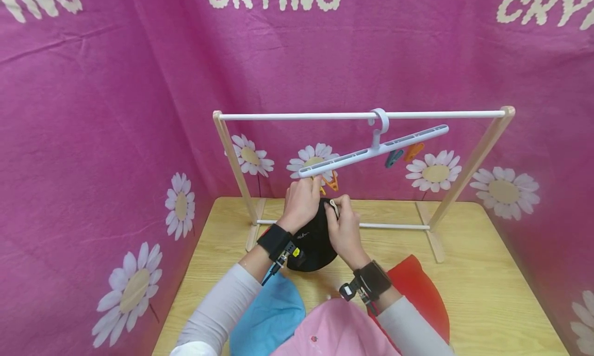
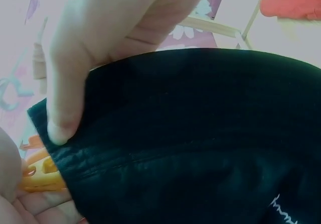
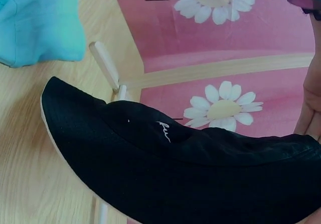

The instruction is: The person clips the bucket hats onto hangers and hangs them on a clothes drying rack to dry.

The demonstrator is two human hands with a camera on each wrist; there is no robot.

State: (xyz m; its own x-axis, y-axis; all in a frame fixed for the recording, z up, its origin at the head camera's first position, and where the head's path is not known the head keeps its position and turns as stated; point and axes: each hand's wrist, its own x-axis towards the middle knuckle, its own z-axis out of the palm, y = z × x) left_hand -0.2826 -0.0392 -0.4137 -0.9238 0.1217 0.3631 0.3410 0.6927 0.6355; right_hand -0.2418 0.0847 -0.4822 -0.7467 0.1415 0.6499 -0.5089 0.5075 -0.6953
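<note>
Left hand (image 1: 301,201) pinching black cap (image 1: 315,242) edge beside orange clip (image 1: 331,182); right hand (image 1: 345,227) gripping cap rim. Best: edge fed deep into clip, hanger (image 1: 371,150) level.

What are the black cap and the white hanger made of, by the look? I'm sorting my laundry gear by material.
The black cap looks like woven cloth, matte: it shows stitched seams along the edge and small embroidered lettering. The white hanger looks like moulded plastic, smooth with a slight sheen and slotted arms. The orange clip beside the left hand also looks plastic.
</note>
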